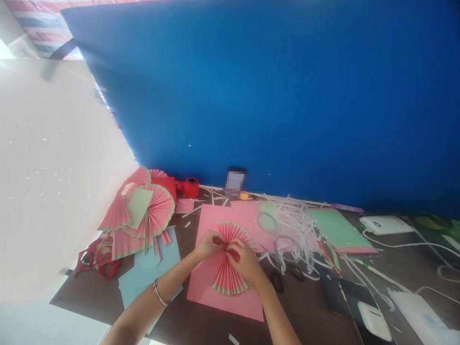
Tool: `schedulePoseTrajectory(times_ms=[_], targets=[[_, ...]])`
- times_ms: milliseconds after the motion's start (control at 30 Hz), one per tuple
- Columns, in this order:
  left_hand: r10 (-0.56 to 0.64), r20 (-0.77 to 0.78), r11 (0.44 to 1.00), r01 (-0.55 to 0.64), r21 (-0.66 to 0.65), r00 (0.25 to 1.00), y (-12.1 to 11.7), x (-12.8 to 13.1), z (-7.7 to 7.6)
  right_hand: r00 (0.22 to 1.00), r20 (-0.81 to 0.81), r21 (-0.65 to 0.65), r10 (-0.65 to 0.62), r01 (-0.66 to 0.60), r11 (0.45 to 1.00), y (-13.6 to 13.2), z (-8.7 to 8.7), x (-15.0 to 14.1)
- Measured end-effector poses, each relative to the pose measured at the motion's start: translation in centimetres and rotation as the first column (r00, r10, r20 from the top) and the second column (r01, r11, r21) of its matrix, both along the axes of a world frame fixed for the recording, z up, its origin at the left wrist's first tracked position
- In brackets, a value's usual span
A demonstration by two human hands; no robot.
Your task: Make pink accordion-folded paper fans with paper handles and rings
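Note:
A pleated pink paper fan (232,280) with a pale green edge lies over a pink paper sheet (204,297) on the dark table. Its folds spread out above and below a narrow middle. My left hand (209,244), with a bangle on the wrist, pinches that middle from the left. From the right, my right hand (245,261) pinches the same spot, fingertips close to the left ones. Whether something small sits between the fingertips is hidden.
Finished-looking pleated fans (158,211) are piled at the left over blue paper (151,273). White paper strips (298,225) heap up on the right, near tape rolls (266,221), green paper (339,227), and a white power bank (386,224). A blue partition (269,96) stands behind.

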State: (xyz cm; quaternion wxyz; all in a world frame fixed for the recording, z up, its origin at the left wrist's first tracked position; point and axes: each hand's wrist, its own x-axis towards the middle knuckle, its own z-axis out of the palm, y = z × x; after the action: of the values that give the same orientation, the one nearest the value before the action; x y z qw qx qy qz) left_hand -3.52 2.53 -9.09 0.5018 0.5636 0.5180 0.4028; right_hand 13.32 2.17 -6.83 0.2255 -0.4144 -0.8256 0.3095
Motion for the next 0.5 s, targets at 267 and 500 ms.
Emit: schedulePoseTrajectory(times_ms=[267,500], targets=[[-0.026,-0.500,0.846,0.285,0.450,0.866,-1.3,-0.7,0.0,0.999,0.029,-0.021,-0.040,0.041,0.999,1.0,-0.4,-0.2],[0.234,-0.741,0.399,0.633,0.663,0.629,-1.9,-1.2,-0.7,1.000,-0.005,-0.042,0.010,-0.010,0.999,2.4,-0.9,-0.7]])
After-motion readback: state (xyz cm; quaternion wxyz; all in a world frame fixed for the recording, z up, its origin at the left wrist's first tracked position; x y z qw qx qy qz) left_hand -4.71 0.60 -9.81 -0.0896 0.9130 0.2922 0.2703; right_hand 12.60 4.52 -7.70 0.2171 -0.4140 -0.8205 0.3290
